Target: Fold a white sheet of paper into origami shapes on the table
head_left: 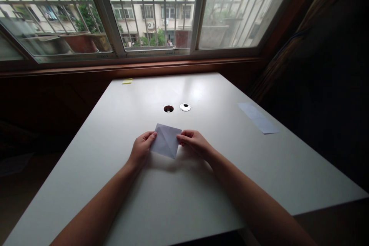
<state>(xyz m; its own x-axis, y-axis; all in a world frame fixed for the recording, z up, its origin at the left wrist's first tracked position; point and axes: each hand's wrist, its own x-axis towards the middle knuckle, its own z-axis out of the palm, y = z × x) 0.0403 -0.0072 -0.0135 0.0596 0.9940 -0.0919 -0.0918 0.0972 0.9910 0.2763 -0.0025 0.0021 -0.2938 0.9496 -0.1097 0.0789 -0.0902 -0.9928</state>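
Note:
A small square of pale lilac paper [166, 140], creased along a diagonal, is held just above the white table [184, 196] near its middle. My left hand [142, 148] pinches the paper's left corner with thumb and fingers closed. My right hand [194, 142] pinches its right corner the same way. Both forearms reach in from the bottom edge.
A round cable hole [168, 108] and its white cap [185, 107] lie beyond the paper. A strip of pale paper [258, 118] lies at the table's right side, and a small yellow note [127, 81] at the far left corner. A barred window stands behind the table.

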